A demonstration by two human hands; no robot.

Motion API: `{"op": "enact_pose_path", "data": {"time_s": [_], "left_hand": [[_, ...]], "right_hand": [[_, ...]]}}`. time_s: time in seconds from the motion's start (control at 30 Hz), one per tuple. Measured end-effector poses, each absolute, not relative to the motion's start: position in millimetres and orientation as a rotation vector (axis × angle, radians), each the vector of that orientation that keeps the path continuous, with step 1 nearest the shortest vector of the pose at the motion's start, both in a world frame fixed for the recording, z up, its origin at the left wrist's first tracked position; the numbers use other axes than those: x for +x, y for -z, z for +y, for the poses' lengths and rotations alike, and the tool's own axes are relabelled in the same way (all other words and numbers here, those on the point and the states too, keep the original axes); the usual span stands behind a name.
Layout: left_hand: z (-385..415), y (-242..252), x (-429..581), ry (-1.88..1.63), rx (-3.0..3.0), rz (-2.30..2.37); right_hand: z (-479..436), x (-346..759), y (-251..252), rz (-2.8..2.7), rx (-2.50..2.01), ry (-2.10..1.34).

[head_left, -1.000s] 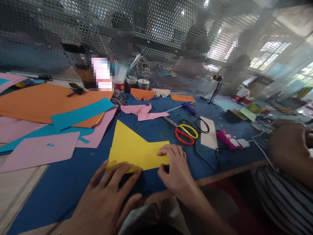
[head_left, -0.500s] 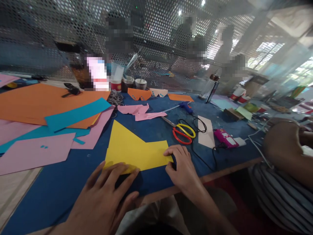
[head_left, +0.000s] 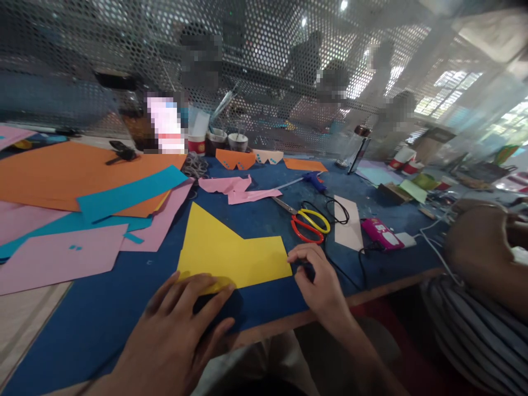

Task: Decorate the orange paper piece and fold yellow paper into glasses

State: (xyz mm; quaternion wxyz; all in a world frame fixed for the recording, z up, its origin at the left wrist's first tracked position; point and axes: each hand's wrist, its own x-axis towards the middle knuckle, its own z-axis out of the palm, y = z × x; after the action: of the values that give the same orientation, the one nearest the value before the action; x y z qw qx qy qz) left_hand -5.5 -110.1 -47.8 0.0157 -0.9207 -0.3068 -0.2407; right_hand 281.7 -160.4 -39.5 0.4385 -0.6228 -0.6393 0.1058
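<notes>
A yellow sheet of paper (head_left: pixel 235 258), cut or folded to an angled outline with a peak at its upper left, lies on the blue table. My left hand (head_left: pixel 177 319) rests on its lower left edge, fingers spread. Just off the paper's right end is my right hand (head_left: pixel 315 280), its fingers curved and apart with nothing between them. Beyond that hand lie scissors (head_left: pixel 307 225) with one red and one yellow handle, blades pointing away to the left. A torn pink paper piece (head_left: pixel 239 188) sits behind the yellow sheet.
Orange paper (head_left: pixel 49 173), a blue strip (head_left: pixel 132 192) and a pink sheet (head_left: pixel 66 256) overlap at left. A blue glue gun (head_left: pixel 315 180) with a black cord lies behind the scissors. At right are a magenta box (head_left: pixel 381 234) and a person's arm (head_left: pixel 478 242). Cups (head_left: pixel 238 141) stand at the back.
My right hand has moved a little to the right, off the yellow paper's right end. My left hand and the paper stay where they were.
</notes>
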Motion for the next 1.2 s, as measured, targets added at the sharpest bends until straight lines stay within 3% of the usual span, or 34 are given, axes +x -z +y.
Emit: {"op": "enact_pose_path", "data": {"time_s": [0.33, 0.57, 1.2], "left_hand": [[-107.6, 42.4, 28.7, 0.887, -2.819, -1.209], [-104.5, 39.5, 44.1, 0.783, -2.684, -1.362], [-91.7, 53.0, 21.6, 0.892, -2.772, -1.38]], "right_hand": [[-163.0, 271.6, 34.5, -1.858, -1.54, -0.323], [-162.6, 272.3, 35.4, -1.88, -1.549, -0.309], [-163.4, 272.4, 32.6, -1.875, -1.562, -0.332]]}}
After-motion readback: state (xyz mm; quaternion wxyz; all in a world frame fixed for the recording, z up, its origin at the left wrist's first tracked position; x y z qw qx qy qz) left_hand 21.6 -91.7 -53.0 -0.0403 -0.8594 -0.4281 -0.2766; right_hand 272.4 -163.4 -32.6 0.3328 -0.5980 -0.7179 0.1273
